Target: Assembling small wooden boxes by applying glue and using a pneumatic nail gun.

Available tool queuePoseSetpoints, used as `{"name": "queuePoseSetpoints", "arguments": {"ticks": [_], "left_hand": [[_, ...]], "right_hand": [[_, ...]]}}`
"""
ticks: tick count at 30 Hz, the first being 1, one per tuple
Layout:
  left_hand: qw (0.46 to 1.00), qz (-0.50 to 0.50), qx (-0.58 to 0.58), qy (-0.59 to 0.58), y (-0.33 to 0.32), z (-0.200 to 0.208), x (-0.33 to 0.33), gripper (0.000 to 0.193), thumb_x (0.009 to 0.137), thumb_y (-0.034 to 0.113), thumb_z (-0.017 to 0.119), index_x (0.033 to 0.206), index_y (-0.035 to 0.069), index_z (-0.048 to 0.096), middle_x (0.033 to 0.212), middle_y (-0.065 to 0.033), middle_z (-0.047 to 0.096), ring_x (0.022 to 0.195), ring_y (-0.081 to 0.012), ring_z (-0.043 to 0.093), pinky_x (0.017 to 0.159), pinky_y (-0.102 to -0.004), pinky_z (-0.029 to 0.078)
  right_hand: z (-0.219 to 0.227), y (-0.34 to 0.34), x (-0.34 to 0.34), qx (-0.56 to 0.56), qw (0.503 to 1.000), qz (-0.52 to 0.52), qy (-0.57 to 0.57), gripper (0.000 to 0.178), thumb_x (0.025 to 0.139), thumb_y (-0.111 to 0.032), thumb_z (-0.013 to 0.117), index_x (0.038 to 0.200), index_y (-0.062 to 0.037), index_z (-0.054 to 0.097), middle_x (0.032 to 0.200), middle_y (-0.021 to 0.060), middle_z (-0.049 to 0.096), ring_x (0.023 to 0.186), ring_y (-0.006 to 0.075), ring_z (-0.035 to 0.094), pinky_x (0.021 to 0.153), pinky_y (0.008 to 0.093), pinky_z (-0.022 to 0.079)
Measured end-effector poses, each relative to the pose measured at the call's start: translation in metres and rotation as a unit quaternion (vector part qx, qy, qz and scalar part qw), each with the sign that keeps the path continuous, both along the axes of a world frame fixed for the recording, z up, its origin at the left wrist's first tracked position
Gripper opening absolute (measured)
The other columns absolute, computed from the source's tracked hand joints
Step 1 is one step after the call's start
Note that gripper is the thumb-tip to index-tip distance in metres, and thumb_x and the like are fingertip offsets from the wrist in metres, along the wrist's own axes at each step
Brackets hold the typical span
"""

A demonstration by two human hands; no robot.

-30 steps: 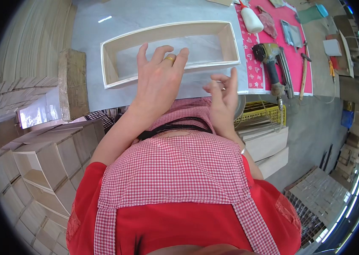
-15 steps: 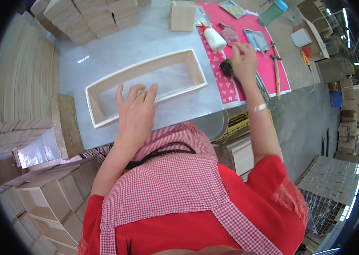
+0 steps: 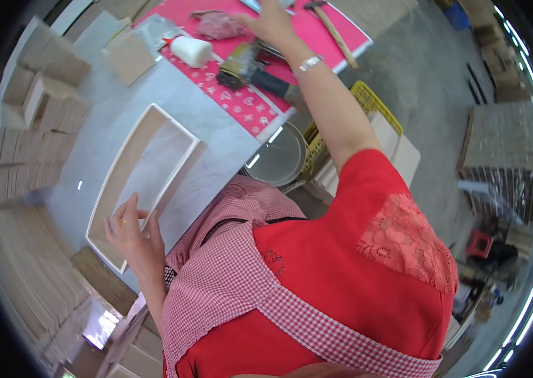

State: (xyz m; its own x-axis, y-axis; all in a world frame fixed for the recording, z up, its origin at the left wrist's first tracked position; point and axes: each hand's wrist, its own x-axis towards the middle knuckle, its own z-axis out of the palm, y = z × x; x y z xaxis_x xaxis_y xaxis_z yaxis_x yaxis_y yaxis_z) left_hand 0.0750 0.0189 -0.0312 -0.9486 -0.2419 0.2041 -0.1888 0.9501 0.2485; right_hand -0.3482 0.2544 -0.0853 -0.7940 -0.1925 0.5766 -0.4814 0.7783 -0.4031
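Your counter (image 3: 90, 164) is the largest item on record, its grey top bare around the work. Stacked boards (image 3: 27, 252) line its left side, seemingly kept there to leave the middle free. The pink sheet (image 3: 315, 38) covers the right end and appears to serve as a tool place. The wooden frame (image 3: 121, 160) lies flat on the grey surface, left of the sheet and in front of you, its opening upward and the counter showing through. Its long axis runs diagonally, one short end toward the bottle, the other toward the wooden block (image 3: 102, 274) at the counter's edge. The nail gun (image 3: 257, 74) and hammer (image 3: 336, 38) lie on the sheet, presumably placed for your right arm's reach. Your left hand (image 3: 135, 236) is over the frame's near long wall, fingers apart and loosely curled, a posture consistent with steadying it. Your right hand (image 3: 271, 25) is stretched over the sheet near the crumpled pink cloth (image 3: 219, 25); the picture's edge crops its fingers, so their closure cannot be determined. The white bottle (image 3: 192, 51), red-capped, lies just beside the nail gun.
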Motion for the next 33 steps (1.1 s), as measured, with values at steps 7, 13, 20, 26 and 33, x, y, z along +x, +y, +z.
{"name": "queuePoseSetpoints", "arguments": {"ticks": [7,13,20,26,33], "left_hand": [[1.000,0.016,0.018,0.017,0.000,0.008,-0.003,0.057,0.083,0.014,0.076,0.135,0.007,0.056,0.109,-0.0083,0.065,0.113,-0.0288,0.056,0.105,-0.0499,0.035],[0.998,-0.008,0.027,0.050,0.006,0.015,0.001,0.054,0.084,0.014,0.076,0.133,0.005,0.055,0.119,-0.0120,0.063,0.114,-0.0306,0.055,0.101,-0.0464,0.037],[0.996,-0.004,0.051,0.075,0.014,0.018,0.005,0.052,0.084,0.012,0.075,0.132,0.003,0.056,0.121,-0.0126,0.063,0.116,-0.0307,0.055,0.102,-0.0456,0.038],[0.994,0.011,0.059,0.091,0.009,0.019,0.014,0.054,0.083,0.011,0.075,0.133,0.003,0.055,0.122,-0.0130,0.063,0.118,-0.0308,0.054,0.103,-0.0455,0.038],[0.984,0.031,0.049,0.171,-0.010,0.015,0.040,0.053,0.078,0.013,0.080,0.127,0.005,0.061,0.120,-0.0142,0.063,0.114,-0.0334,0.058,0.106,-0.0486,0.036]], "right_hand": [[-0.055,0.284,0.187,0.082,0.911,-0.401,0.046,0.063,0.080,-0.042,0.074,0.120,0.0057,0.061,0.108,0.0237,0.066,0.107,0.0408,0.060,0.095,0.0480,0.045],[-0.076,0.340,0.344,0.122,0.699,-0.605,-0.361,0.098,0.071,-0.063,0.076,0.136,0.0053,0.048,0.135,0.0256,0.055,0.124,0.0400,0.055,0.101,0.0515,0.045],[-0.095,0.385,0.392,0.025,0.693,-0.574,-0.436,0.119,0.058,-0.071,0.080,0.136,0.0121,0.045,0.137,0.0341,0.049,0.129,0.0453,0.048,0.107,0.0458,0.043],[-0.088,0.382,0.388,0.035,0.713,-0.546,-0.439,0.118,0.057,-0.070,0.081,0.132,0.0148,0.047,0.134,0.0356,0.051,0.126,0.0446,0.051,0.105,0.0447,0.044],[-0.116,0.469,0.388,0.100,0.877,-0.419,-0.215,0.078,0.074,-0.063,0.076,0.103,0.0095,0.070,0.100,0.0261,0.071,0.094,0.0341,0.068,0.085,0.0470,0.051]]}}
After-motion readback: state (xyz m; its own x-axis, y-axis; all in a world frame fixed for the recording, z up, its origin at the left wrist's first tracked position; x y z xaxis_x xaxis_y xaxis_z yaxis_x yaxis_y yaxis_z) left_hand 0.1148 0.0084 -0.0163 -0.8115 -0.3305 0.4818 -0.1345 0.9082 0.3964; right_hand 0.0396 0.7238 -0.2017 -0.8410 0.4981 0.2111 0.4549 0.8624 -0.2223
